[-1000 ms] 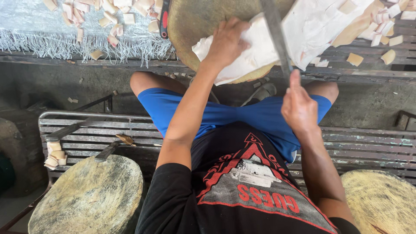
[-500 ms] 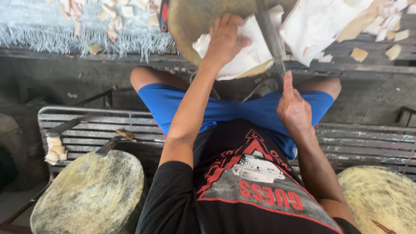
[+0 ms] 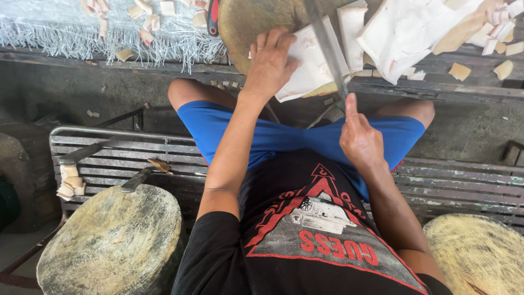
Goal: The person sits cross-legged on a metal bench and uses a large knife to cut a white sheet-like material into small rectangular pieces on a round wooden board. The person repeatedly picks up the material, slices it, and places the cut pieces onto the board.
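Slab (image 3: 308,68): a pale, flat white piece lying on the round wooden block (image 3: 245,22) at the top of the view, its near edge overhanging the block's rim. Left hand (image 3: 270,63) lies palm-down on the slab, fingers spread and pressing it flat; it grips nothing. Right hand (image 3: 360,139) is closed round the handle of a long knife (image 3: 327,46), thumb extended along the handle. Knife blade runs up and away from the right hand, across the right side of the slab, just beside the left fingertips. More white slabs (image 3: 404,30) lie to the right of the block, with small cut cubes (image 3: 499,46) scattered beyond them and further cubes (image 3: 144,19) on the white fringed cloth (image 3: 54,30) at upper left. Person sits on a slatted metal bench (image 3: 109,150), knees apart. Two further round blocks stand low in view, one at left (image 3: 112,243) and one at right (image 3: 477,254). A second knife (image 3: 136,179) rests at the left block's edge.
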